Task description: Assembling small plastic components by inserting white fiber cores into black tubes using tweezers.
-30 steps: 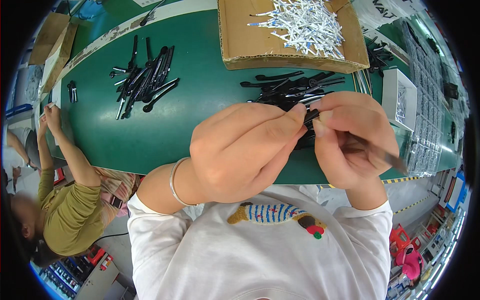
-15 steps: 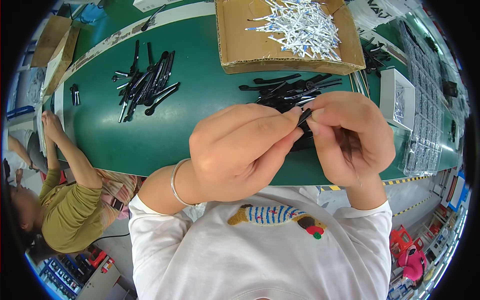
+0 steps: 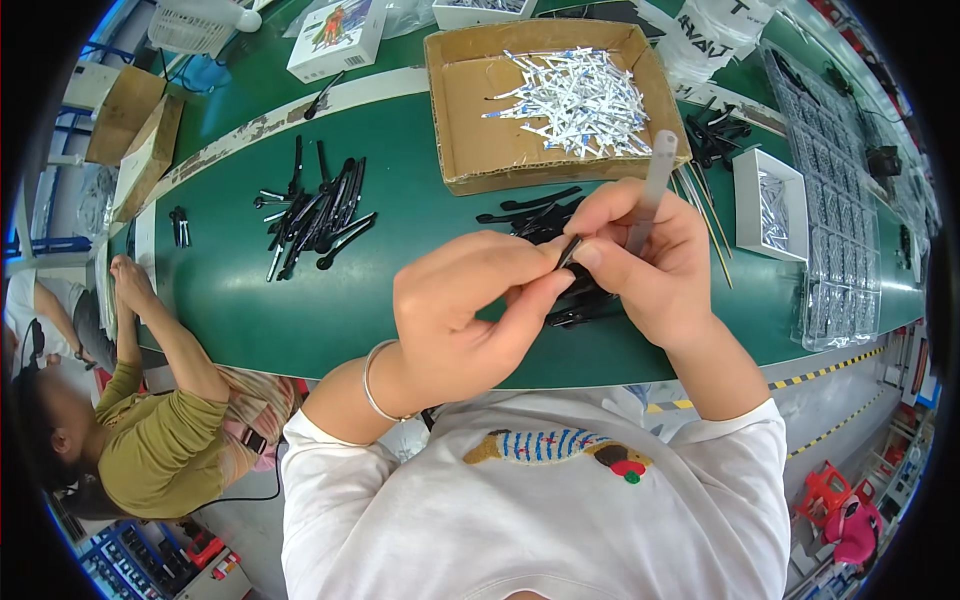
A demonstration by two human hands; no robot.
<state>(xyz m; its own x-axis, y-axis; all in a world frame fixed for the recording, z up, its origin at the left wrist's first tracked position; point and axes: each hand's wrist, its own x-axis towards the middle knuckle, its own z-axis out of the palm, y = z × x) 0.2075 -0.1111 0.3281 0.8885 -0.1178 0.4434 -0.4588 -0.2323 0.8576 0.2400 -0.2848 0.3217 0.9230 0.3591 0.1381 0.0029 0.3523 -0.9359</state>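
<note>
My left hand (image 3: 475, 305) is closed, thumb and fingertips pinching one end of a small, narrow black piece (image 3: 568, 251). At its other end, the thumb and finger of my right hand (image 3: 645, 265) meet it. A flat, translucent strip with a rounded tip (image 3: 657, 172) also sticks up out of my right hand. Behind and beneath both hands is a pile of black long-handled pieces (image 3: 540, 215), partly hidden by my fingers. To the left lies a second pile of glossy black pieces (image 3: 320, 215) with rounded ends.
Beyond my hands, a cardboard box (image 3: 465, 178) holds many white-and-blue paper strips. At right stand a small white box (image 3: 770, 240) of metal parts and a clear compartment tray (image 3: 845, 255). Thin rods (image 3: 708, 215) lie beside the white box. A co-worker (image 3: 165, 430) sits at far left.
The translucent strip now stands up out of my right hand, where it did not show before. Both hands still pinch the black piece, now tilted a little differently. The whole view has shifted slightly.
</note>
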